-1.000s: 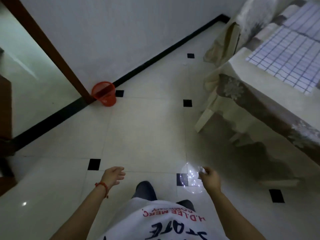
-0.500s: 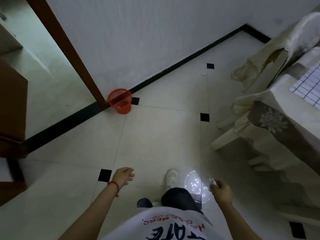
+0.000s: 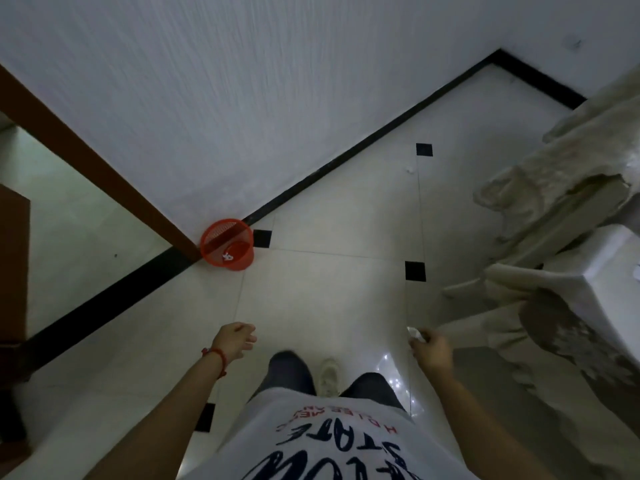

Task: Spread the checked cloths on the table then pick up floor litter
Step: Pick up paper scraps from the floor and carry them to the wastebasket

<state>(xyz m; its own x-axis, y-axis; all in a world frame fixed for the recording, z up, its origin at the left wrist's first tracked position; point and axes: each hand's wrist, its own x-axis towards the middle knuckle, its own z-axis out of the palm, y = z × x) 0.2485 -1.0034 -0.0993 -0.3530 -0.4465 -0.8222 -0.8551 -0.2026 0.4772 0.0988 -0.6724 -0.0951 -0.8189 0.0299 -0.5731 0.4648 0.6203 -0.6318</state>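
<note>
My right hand (image 3: 433, 348) is closed around a small white crumpled scrap of litter (image 3: 414, 331), held above the tiled floor. My left hand (image 3: 235, 339), with a red cord at the wrist, hangs loosely curled and holds nothing. Ahead on the floor by the door frame stands a red mesh waste basket (image 3: 227, 249) with a few scraps inside. Another small white bit of litter (image 3: 411, 169) lies on the floor near the far wall. Only the table's draped corner (image 3: 568, 306) shows at the right edge; the checked cloths are out of view.
A covered chair (image 3: 561, 188) stands by the table at right. A brown door frame (image 3: 86, 161) and a dark wooden cabinet (image 3: 12, 271) are at left. A black skirting runs along the white wall. My legs and one white shoe (image 3: 328, 375) are below.
The view has swung left and forward toward the red basket, which now looks nearer. The table and its checked cloth slid out of view to the right. My right hand keeps hold of the scrap.
</note>
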